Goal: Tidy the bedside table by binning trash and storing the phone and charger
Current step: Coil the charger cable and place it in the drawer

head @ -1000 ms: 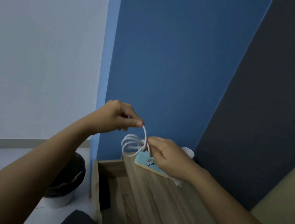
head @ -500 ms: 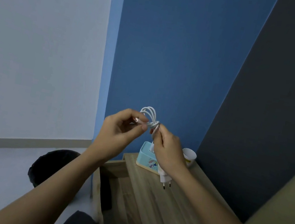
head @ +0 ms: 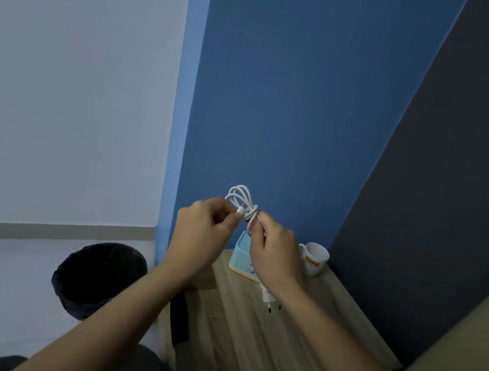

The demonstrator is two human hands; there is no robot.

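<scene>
Above the far left corner of a wooden table (head: 291,340), two bare hands work a white charger cable (head: 242,201) gathered into small loops. Closed around the bundle, the right hand (head: 274,257) lets the white plug (head: 269,297) hang below its wrist. Pinched shut, the left hand (head: 200,236) holds the cable's loose end against the loops. Behind the hands sit a light blue box (head: 240,258) and, to its right, a white mug (head: 315,258). On the floor left of the table stands a black bin (head: 96,277). Judging by this, the coiling looks nearly finished and storing the charger remains. No phone or trash is visible.
</scene>
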